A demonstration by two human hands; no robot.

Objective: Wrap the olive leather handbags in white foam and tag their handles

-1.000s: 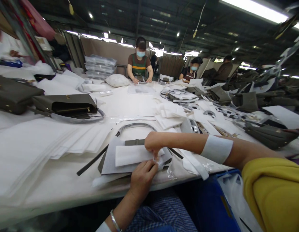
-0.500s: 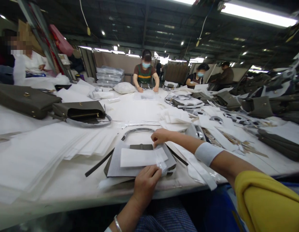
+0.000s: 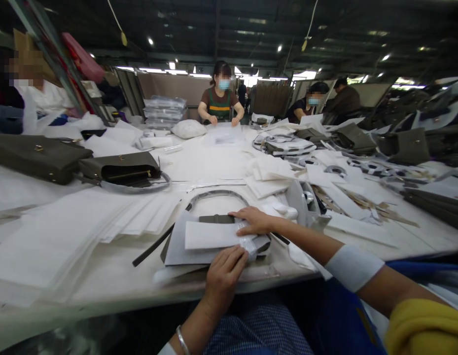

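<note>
Two bare hands smooth clear film (image 3: 248, 247) over the right end of a white padding strip (image 3: 210, 235), which lies on a pale sheet (image 3: 175, 245) across a dark bag (image 3: 214, 219). This step seems best done with flat, even pressure: the right hand (image 3: 254, 221) bearing down through spread fingers, the left hand (image 3: 226, 272) steadying the near edge, so that the strip stays square and the film lies without creases. Pressing too hard could dent the bag or drag the sheet askew.

The right hand is palm down, its fingers stretched wide. The left hand has its fingers close together and bent at the film's near edge; whether they pinch it, I cannot tell. The bag rests on the white surface (image 3: 214, 170), mostly left of the right hand and beyond the left, its wrapped handle (image 3: 216, 193) looping away on the far side.
</note>
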